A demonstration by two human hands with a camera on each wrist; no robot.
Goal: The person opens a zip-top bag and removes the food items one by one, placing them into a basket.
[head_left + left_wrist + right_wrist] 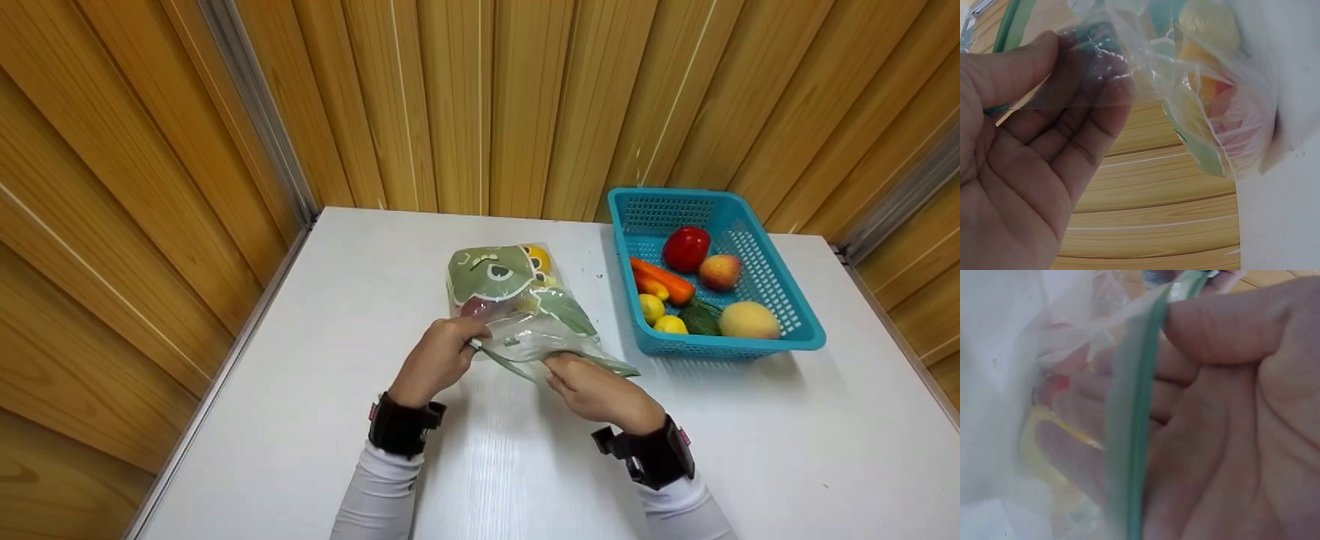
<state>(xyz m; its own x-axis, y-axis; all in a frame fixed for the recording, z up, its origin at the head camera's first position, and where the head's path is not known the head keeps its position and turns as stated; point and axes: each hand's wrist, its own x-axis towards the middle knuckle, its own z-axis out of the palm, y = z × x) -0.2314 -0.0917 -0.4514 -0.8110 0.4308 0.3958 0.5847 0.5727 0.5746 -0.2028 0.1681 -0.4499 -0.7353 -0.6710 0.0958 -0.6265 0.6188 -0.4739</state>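
A clear zip bag (525, 330) printed with a green cartoon creature lies on the table, its green-edged mouth towards me. Red and yellow-orange contents show through the film. My left hand (442, 356) grips the left end of the mouth, beside a small white slider. In the left wrist view the bag's film (1095, 67) covers those fingers, thumb on the other side. My right hand (600, 390) holds the mouth further right. In the right wrist view its thumb meets the green zip strip (1143, 416), and its extended fingers show through the film.
A blue-green plastic basket (806, 341) stands right of the bag. In it lie a red bell pepper (686, 249), a peach (720, 272), a carrot (667, 281), a dark green vegetable (699, 319), a pale yellow round fruit (750, 321) and small yellow fruits (670, 325). Wood-patterned walls enclose the white table (300, 450).
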